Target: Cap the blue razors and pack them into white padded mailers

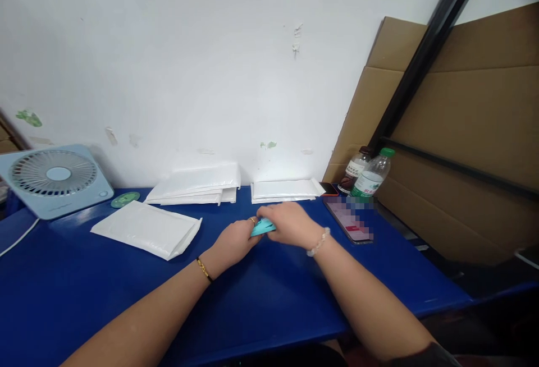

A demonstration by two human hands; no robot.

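A small turquoise item [263, 226] is held between both hands above the blue table [269, 305]. My left hand [236, 242] grips its left side, fingers closed, with a ring on one finger. From the right, my right hand [289, 224] has its fingers bent over the item's other end. The hands nearly meet, and they hide much of the item, so I cannot make out what it is. A white padded envelope [145, 226] lies to the left of my left hand. Behind the hands, against the wall, rest a stack of white envelopes [197, 182] and a smaller white stack [286, 189].
A light blue fan [56, 179] and a green disc [125, 200] stand at the left. On the right are a phone [348, 221], a dark red-edged device [329, 189], a brown-capped bottle [354, 169] and a green-capped bottle [373, 177]. Cardboard [471, 114] lines the right side.
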